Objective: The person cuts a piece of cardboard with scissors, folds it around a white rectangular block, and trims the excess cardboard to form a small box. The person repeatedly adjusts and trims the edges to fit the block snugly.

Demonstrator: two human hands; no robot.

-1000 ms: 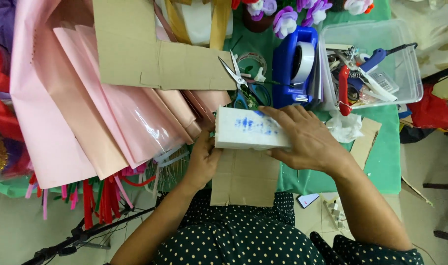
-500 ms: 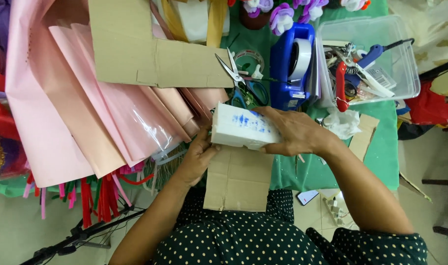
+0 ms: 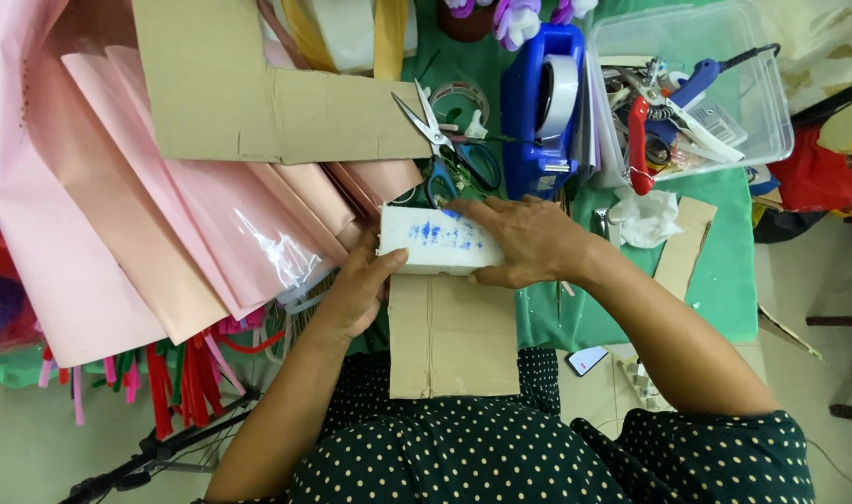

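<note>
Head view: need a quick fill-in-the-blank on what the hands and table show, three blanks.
1. Both hands, left hand and right hand, hold a white block smudged with ____ colour.
2. Under the block lies a strip of brown ____.
3. The scissors beside the blue tape dispenser have ____ handles.

Missing words: blue; cardboard; blue

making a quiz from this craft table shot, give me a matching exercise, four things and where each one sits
Things:
1. white block
2. scissors
3. tape dispenser
4. cardboard strip

Places:
A. standing beside the clear plastic bin
B. between both hands
C. under the block, running to the person's lap
D. lying by the big cardboard piece

Pairs: 1-B, 2-D, 3-A, 4-C
</note>
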